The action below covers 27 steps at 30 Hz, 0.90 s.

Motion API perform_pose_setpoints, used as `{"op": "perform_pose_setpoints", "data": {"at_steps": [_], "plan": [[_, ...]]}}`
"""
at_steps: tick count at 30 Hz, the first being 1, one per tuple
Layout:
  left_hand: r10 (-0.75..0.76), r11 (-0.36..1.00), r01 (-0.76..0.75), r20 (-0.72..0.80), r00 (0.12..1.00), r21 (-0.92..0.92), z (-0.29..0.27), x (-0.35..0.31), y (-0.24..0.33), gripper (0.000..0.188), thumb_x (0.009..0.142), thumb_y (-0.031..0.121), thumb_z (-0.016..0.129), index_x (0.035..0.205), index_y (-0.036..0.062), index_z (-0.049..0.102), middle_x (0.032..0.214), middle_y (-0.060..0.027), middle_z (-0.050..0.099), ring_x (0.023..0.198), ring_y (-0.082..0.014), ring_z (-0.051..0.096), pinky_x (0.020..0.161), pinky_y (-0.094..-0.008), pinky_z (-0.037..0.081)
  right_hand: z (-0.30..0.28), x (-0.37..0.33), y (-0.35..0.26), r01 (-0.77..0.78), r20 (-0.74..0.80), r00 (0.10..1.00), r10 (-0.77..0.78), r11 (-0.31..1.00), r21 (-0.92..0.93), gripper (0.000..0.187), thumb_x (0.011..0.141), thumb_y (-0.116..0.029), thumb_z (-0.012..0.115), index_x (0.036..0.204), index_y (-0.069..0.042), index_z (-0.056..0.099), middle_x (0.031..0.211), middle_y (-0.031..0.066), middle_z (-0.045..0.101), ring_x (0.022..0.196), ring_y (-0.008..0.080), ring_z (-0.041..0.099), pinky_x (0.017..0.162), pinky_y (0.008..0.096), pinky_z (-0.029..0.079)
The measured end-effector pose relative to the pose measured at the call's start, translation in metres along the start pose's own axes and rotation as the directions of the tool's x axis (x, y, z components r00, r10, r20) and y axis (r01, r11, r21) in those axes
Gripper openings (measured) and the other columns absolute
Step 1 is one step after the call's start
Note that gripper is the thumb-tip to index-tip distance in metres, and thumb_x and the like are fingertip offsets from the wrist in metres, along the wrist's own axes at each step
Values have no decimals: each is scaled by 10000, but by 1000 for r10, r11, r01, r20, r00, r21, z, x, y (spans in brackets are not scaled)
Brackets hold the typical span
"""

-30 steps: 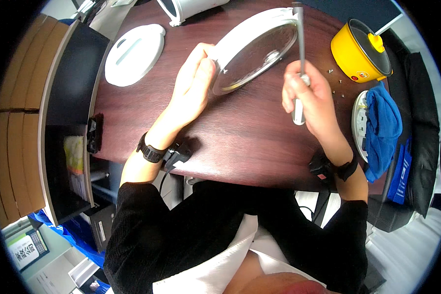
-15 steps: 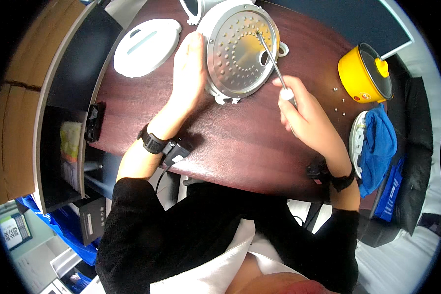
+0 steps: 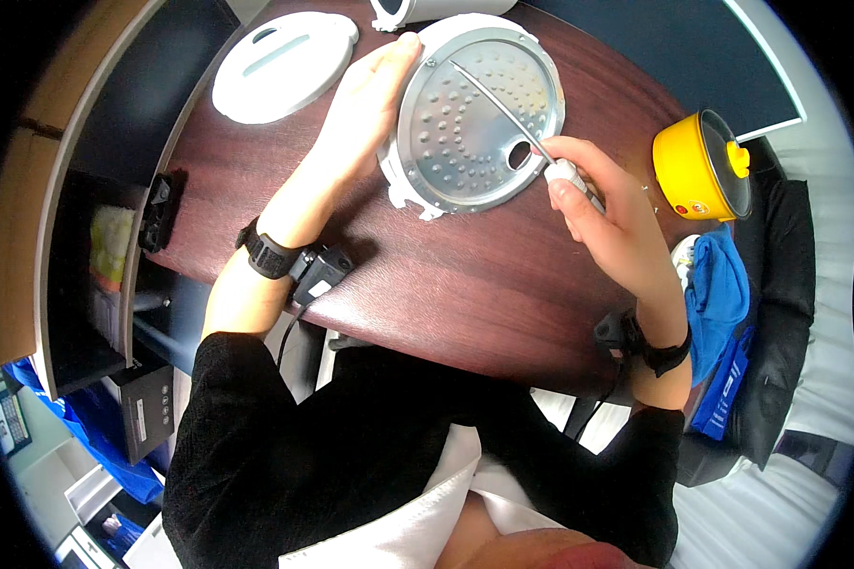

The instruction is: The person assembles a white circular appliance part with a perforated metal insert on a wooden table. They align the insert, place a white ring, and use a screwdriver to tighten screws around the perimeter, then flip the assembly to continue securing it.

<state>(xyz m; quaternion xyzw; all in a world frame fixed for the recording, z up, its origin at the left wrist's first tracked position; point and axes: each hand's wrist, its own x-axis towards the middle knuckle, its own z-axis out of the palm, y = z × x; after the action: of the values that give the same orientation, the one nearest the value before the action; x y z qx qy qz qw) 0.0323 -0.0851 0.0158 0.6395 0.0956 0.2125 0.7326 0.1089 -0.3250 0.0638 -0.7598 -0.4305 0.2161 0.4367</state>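
Observation:
A round, dimpled metal plate (image 3: 484, 133) with an oval hole fills the face of a white plastic housing (image 3: 394, 190), which looks like an appliance lid. My left hand (image 3: 362, 106) grips the housing by its upper left rim, thumb side near the metal edge. In my right hand (image 3: 609, 204) is a screwdriver (image 3: 503, 106), fingers closed round its pale handle. Its shaft crosses over the plate, and the tip is close to a small screw (image 3: 431, 63) at the upper left rim. Whether the tip touches the plate cannot be made out.
A white oval cover (image 3: 285, 71) lies at the far left of the brown table (image 3: 427, 294), and a white cylindrical part (image 3: 446, 8) at the back. To the right are a yellow pot (image 3: 683, 171), small loose screws (image 3: 655, 201) and a blue cloth (image 3: 716, 294).
The screwdriver tip has shifted from mid-plate to the left, toward the rim screw. The housing has turned slightly in my left hand, and the whole view has moved a little.

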Motion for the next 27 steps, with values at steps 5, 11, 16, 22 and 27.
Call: {"op": "perform_pose_setpoints", "data": {"at_steps": [5, 11, 16, 22, 27], "plan": [[84, 995, -83, -5, 996, 49, 2, -2, 1, 413, 973, 387, 480, 1084, 8, 600, 918, -12, 620, 817, -61, 542, 740, -226, 458, 0, 7, -5, 39, 35, 999, -39, 999, 1, 264, 910, -141, 544, 1145, -23, 567, 878, 145, 641, 797, 188, 634, 704, 292, 469], [76, 997, -78, 65, 995, 30, -3, -1, -1, 358, 964, 351, 502, 1060, 23, 608, 935, -10, 618, 823, -71, 556, 720, -218, 460, -2, 5, -9, 47, 41, 998, -45, 997, -55, 260, 907, -137, 562, 1141, -24, 571, 858, 154, 643, 765, 193, 634, 686, 293, 470], [140, 971, -149, 59, 988, 185, -5, 0, -5, 341, 974, 335, 483, 1039, 23, 604, 890, -3, 605, 792, -56, 537, 702, -219, 451, -19, 10, -29, 12, 110, 994, 10, 980, -199, 247, 903, -127, 578, 1128, -24, 583, 899, 160, 652, 790, 220, 637, 710, 297, 475], [255, 877, -280, 114, 960, 392, -1, 0, 4, 309, 986, 319, 456, 987, 36, 581, 837, 12, 566, 785, -67, 497, 717, -235, 421, -68, 48, -84, 265, 374, 927, 5, 698, -666, 265, 869, -59, 566, 1134, -55, 583, 1000, 139, 643, 903, 253, 624, 831, 308, 476], [241, 877, -224, 13, 970, 426, -12, -10, 6, 304, 988, 307, 455, 975, 26, 570, 838, 2, 554, 809, -72, 487, 745, -241, 416, -18, 51, -126, 284, 370, 846, -384, -264, -922, 323, 766, -83, 651, 1085, -116, 614, 902, 85, 639, 843, 254, 631, 788, 340, 507]]}}
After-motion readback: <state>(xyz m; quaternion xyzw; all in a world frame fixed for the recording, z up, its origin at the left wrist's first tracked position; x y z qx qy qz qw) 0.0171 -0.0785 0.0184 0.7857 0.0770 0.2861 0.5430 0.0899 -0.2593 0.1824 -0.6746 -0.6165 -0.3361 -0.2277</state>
